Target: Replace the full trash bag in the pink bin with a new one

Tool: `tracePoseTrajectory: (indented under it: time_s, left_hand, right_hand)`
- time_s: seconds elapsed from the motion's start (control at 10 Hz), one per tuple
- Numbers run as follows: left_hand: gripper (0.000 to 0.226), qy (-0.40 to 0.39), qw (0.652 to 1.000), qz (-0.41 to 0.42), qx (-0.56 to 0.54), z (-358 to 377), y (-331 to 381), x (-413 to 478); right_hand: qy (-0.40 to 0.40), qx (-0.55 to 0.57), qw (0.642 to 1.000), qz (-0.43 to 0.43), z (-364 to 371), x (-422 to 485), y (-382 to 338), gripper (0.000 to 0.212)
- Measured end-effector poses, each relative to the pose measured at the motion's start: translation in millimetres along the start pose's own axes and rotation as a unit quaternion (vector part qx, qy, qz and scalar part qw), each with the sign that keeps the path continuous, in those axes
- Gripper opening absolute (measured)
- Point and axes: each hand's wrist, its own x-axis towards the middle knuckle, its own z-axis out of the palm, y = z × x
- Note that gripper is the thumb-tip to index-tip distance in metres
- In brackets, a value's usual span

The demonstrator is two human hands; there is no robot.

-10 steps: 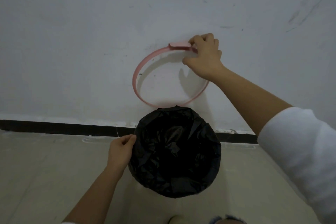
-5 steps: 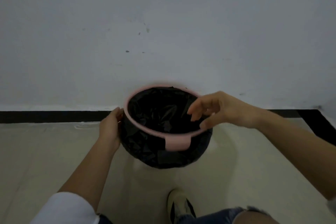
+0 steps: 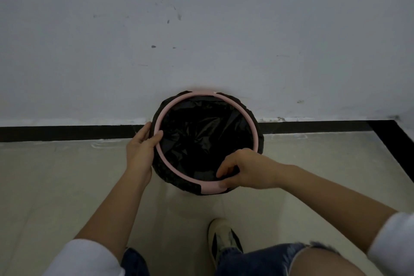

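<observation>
Pressing down on the near arc of the pink ring, the right hand has its fingers curled over the inner edge, closed on the ring just beside its wide pink tab. Across the opening from that hold, the left hand wraps the left side of the bin, thumb hooked over the ring and fingers against the black bag folded down outside. The bag lines the inside between the two hands and looks empty, its plastic creased and dark. Beyond both grips, the far rim touches the white wall, above the black baseboard strip. Below the right hand, a shoe rests on the pale floor, beside jeans torn at the knee.
</observation>
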Motion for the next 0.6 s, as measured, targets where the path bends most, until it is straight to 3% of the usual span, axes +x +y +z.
tracePoseTrajectory:
  time_s: [0.2, 0.3, 0.4, 0.5, 0.6]
  left_hand:
    - [0.054, 0.014, 1.0, 0.02, -0.001, 5, 1, 7]
    - [0.05, 0.043, 0.996, 0.057, 0.061, 10, -4, 9]
    - [0.047, 0.055, 0.971, 0.124, 0.199, 16, -8, 5]
    - [0.048, 0.094, 0.946, 0.16, 0.266, 21, -13, 2]
    - [0.047, 0.108, 0.937, 0.168, 0.285, 24, -15, 3]
  right_hand:
    - [-0.017, -0.058, 0.998, -0.024, 0, 11, -6, 0.015]
    - [-0.012, -0.05, 0.998, -0.021, -1, 15, -3, 0.014]
    - [0.008, 0.014, 1.0, 0.005, -1, 16, 0, 0.02]
    - [0.037, 0.095, 0.994, 0.039, -2, 16, 3, 0.026]
    - [0.126, 0.208, 0.967, 0.07, -12, 15, 5, 0.018]
